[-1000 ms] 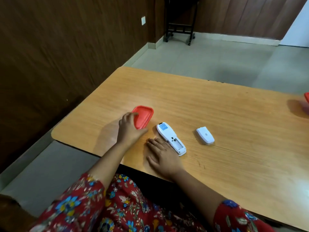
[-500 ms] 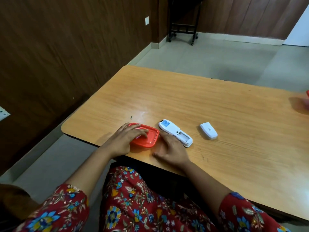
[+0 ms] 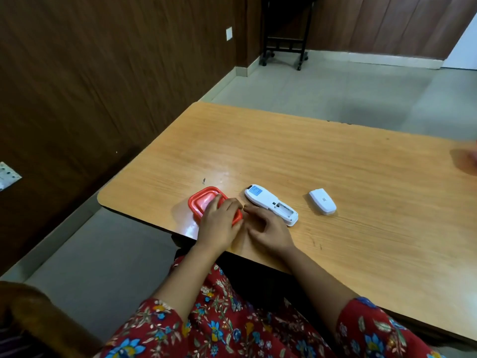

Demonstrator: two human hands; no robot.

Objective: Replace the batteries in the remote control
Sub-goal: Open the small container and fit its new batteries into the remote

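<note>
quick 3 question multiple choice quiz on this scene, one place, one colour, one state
1. The cover lies: A on the floor; B on a chair; C right of the remote, apart.
2. The box under the left hand is: A red; B blue; C green.
3. The remote's battery bay is: A shut; B open; C taped over.
Key: 1 C, it sits alone on the table; 2 A, its red rim shows; 3 B, the slot is uncovered.
</note>
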